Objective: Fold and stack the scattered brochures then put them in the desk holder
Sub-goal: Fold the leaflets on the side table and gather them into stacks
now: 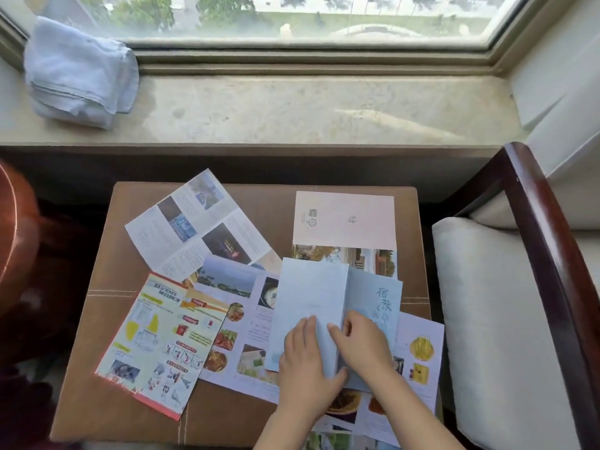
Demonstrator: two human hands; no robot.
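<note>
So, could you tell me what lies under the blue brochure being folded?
A food leaflet shows beneath it; its top edge overlaps a pink sheet. The left hand and right hand rest on the blue brochure; anything under its middle is covered.

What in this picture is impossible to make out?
Head view:
- Desk holder: nowhere in frame.
- Food brochure: middle covered by the blue brochure and the left hand; near edge cut off by the frame.
- Right hand: thumb hidden, so pinching or pressing is unclear.
- Brochure print: too small and blurred.
- Reddish round object: cut off at left edge.
</note>
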